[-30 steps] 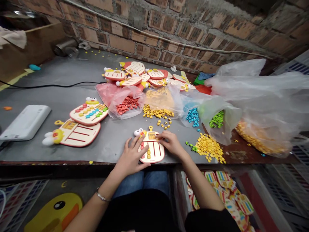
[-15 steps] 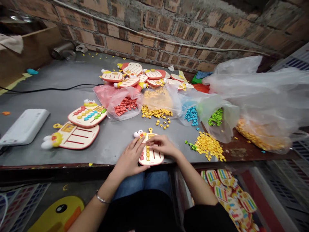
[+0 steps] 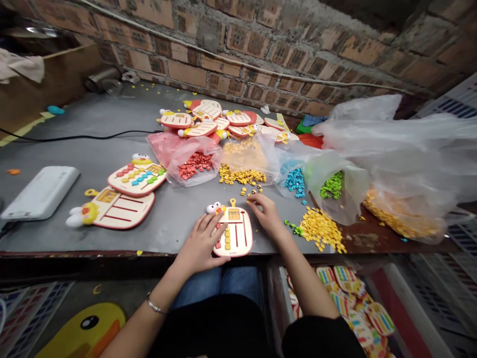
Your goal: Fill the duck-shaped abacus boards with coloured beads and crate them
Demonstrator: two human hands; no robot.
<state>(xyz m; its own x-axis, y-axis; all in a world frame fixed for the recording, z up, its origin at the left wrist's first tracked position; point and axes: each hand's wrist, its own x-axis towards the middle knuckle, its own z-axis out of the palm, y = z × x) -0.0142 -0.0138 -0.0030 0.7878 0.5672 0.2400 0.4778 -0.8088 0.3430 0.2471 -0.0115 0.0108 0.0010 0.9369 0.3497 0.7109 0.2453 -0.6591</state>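
Note:
My left hand (image 3: pixel 201 241) grips the left side of a cream duck-headed toy board (image 3: pixel 244 241), fingers across its face and thumb at the bottom edge. Red beads and a column of yellow beads (image 3: pixel 227 238) sit in its left slots; the two right slots show bare. My right hand (image 3: pixel 267 215) is off the board to the upper right, fingertips pinched together beside loose yellow beads (image 3: pixel 255 191). Whether a bead is between them is too small to tell. Behind lies a heap of yellow beads (image 3: pixel 242 175) spilling from a clear bag.
Bags of red beads (image 3: pixel 196 165), blue beads (image 3: pixel 294 181) and green beads (image 3: pixel 331 185) line the back. A yellow pile (image 3: pixel 322 228) lies right. Two boards (image 3: pixel 128 209) overlap at left near a white box (image 3: pixel 40 193). More boards (image 3: pixel 201 128) are stacked behind; a bin (image 3: pixel 402 308) holds others below.
My right hand has left the board and moved up and right to the loose yellow beads, uncovering the right slots. My left hand stays on the board.

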